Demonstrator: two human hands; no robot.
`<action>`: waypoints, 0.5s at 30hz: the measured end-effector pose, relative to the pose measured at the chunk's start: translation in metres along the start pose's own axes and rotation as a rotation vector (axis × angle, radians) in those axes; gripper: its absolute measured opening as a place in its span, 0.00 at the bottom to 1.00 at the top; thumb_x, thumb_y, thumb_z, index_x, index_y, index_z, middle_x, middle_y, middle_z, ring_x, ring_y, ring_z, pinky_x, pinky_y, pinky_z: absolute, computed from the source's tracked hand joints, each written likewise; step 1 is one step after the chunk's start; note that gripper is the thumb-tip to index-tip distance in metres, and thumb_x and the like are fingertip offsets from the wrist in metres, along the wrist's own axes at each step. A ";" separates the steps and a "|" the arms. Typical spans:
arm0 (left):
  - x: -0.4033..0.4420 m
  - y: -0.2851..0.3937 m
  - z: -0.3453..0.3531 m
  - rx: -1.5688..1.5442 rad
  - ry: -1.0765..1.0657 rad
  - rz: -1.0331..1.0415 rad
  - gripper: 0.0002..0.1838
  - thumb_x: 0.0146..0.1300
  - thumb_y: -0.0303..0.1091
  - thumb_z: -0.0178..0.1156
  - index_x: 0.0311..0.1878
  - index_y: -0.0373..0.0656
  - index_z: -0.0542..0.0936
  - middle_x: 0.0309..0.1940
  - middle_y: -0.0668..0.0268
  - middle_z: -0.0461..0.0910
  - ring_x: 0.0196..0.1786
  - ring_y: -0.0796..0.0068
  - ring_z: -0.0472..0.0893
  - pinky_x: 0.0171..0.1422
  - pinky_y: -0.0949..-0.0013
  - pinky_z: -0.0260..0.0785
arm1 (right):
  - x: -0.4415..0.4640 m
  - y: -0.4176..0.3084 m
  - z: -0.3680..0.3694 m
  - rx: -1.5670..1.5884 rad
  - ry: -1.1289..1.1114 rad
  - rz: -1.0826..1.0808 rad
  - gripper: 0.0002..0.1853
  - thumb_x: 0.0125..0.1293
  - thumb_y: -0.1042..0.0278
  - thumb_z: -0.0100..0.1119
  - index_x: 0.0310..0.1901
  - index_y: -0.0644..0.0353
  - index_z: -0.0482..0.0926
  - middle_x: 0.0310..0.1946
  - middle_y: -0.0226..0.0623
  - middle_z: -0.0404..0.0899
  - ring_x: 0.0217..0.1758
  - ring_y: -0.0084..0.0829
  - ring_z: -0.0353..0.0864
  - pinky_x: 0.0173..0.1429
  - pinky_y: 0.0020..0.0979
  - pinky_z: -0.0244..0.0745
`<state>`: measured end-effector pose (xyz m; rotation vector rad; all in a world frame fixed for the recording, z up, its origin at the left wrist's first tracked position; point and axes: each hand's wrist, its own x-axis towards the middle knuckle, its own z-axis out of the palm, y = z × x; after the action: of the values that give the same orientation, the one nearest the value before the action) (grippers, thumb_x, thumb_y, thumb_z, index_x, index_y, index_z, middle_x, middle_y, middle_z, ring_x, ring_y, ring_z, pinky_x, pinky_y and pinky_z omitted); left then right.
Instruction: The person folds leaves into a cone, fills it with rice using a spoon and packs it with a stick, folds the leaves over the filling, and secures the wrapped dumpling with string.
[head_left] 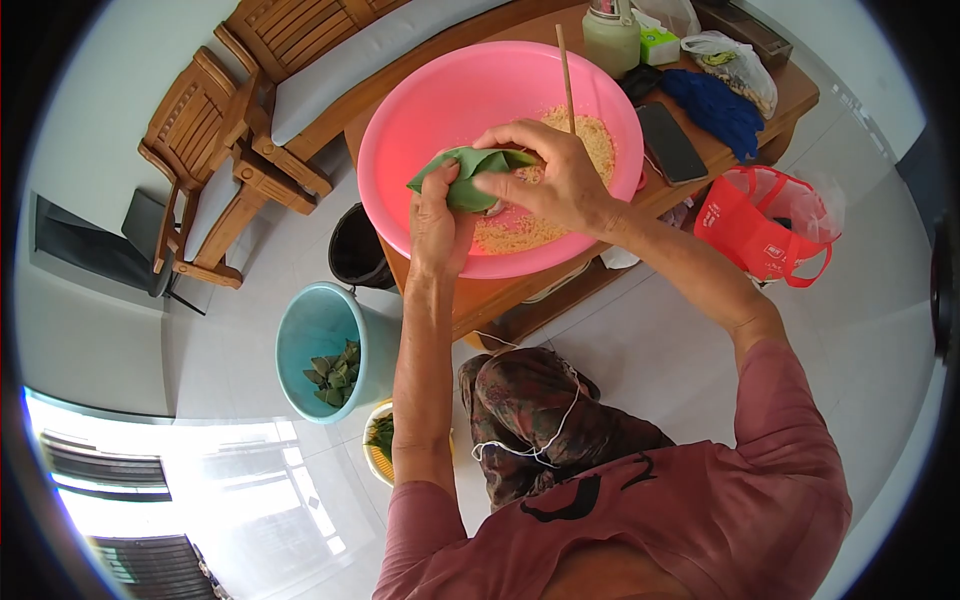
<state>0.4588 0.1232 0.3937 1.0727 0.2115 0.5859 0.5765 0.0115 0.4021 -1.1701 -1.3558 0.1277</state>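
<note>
Nearest the camera are a faded red shirt (690,500) and patterned trousers (530,400), with white string (560,435) lying loosely across the knees. Both forearms reach out over the pink basin (410,110). The left hand (437,225) is closed on a folded green leaf (468,180), thumb pressed on its face; its remaining fingers are largely hidden. The right hand (560,180) is partly open and curved over the leaf's other end, thumb and fingertips spread, the leaf between them. The leaf is held above the basin, not resting in it. Pale yellow grains (595,140) lie along the basin's right side and near edge, and a thin wooden stick (567,80) stands tilted among them. The basin sits on a wooden table (480,312). On the floor to the left are a yellow-rimmed basket (375,465) with green contents, a light blue bucket (300,340) holding green leaf-wrapped pieces (335,375), and a black bin (360,250). Right of the basin, a dark phone (670,143) lies flat near a crumpled blue cloth (715,108); a red bag (765,225) is on the floor beyond. At the far end of the table are a pale green jar (611,42) and clear plastic bags (740,70). A wooden bench (300,45) with a light cushion and a wooden chair (195,115) stand at upper left.
</note>
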 end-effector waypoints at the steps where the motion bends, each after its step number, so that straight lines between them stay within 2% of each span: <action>1: 0.001 0.000 -0.002 -0.006 -0.034 -0.001 0.16 0.63 0.39 0.45 0.48 0.39 0.72 0.42 0.61 0.76 0.45 0.67 0.75 0.50 0.63 0.68 | -0.002 0.004 0.001 0.067 0.007 0.056 0.23 0.49 0.69 0.68 0.48 0.63 0.74 0.41 0.39 0.76 0.45 0.35 0.78 0.51 0.31 0.74; 2: 0.001 0.001 -0.002 -0.037 -0.041 -0.010 0.16 0.63 0.39 0.45 0.48 0.39 0.72 0.42 0.61 0.76 0.46 0.67 0.75 0.49 0.63 0.68 | -0.003 0.006 0.002 0.133 0.011 0.110 0.23 0.49 0.68 0.68 0.47 0.63 0.75 0.41 0.40 0.76 0.44 0.36 0.78 0.50 0.31 0.74; 5: -0.002 0.008 0.005 -0.133 0.000 -0.045 0.17 0.63 0.40 0.45 0.48 0.39 0.72 0.44 0.61 0.76 0.47 0.66 0.75 0.47 0.64 0.69 | -0.011 0.007 0.006 -0.146 0.003 -0.196 0.20 0.50 0.69 0.66 0.46 0.65 0.75 0.41 0.43 0.76 0.44 0.38 0.78 0.49 0.31 0.75; 7: -0.005 0.009 0.006 -0.191 0.100 -0.076 0.18 0.62 0.41 0.45 0.49 0.40 0.72 0.45 0.61 0.76 0.47 0.66 0.76 0.45 0.64 0.69 | -0.010 -0.003 0.001 -0.256 -0.107 -0.304 0.19 0.51 0.76 0.62 0.48 0.63 0.76 0.45 0.41 0.75 0.46 0.34 0.77 0.48 0.30 0.76; 8: -0.006 0.011 0.000 -0.170 0.037 -0.117 0.18 0.62 0.41 0.46 0.50 0.40 0.72 0.45 0.60 0.76 0.47 0.66 0.76 0.44 0.64 0.68 | -0.008 -0.009 -0.004 -0.312 -0.163 -0.359 0.19 0.52 0.79 0.60 0.49 0.62 0.76 0.47 0.40 0.74 0.48 0.33 0.77 0.48 0.30 0.76; 11: -0.010 0.014 -0.011 -0.127 -0.091 -0.225 0.18 0.60 0.40 0.47 0.49 0.40 0.72 0.44 0.60 0.76 0.44 0.66 0.77 0.41 0.63 0.69 | 0.015 -0.016 -0.036 -0.190 -0.566 -0.214 0.20 0.51 0.85 0.56 0.47 0.59 0.76 0.47 0.37 0.73 0.46 0.33 0.77 0.46 0.29 0.77; 14: -0.016 0.019 0.003 -0.142 -0.106 -0.289 0.17 0.59 0.38 0.49 0.48 0.38 0.72 0.40 0.61 0.77 0.40 0.65 0.78 0.39 0.62 0.72 | 0.038 -0.029 -0.049 -0.273 -0.645 -0.320 0.20 0.51 0.89 0.51 0.45 0.58 0.77 0.45 0.35 0.72 0.45 0.34 0.77 0.46 0.29 0.76; 15: -0.016 0.019 0.004 -0.164 -0.112 -0.312 0.17 0.59 0.38 0.50 0.48 0.38 0.72 0.40 0.61 0.77 0.40 0.66 0.78 0.39 0.62 0.72 | 0.040 -0.032 -0.046 -0.222 -0.642 -0.290 0.19 0.50 0.87 0.55 0.44 0.57 0.77 0.43 0.34 0.72 0.43 0.34 0.77 0.44 0.29 0.76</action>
<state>0.4405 0.1182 0.4106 0.8881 0.2238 0.2569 0.6077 -0.0031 0.4621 -1.1454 -2.1367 0.1535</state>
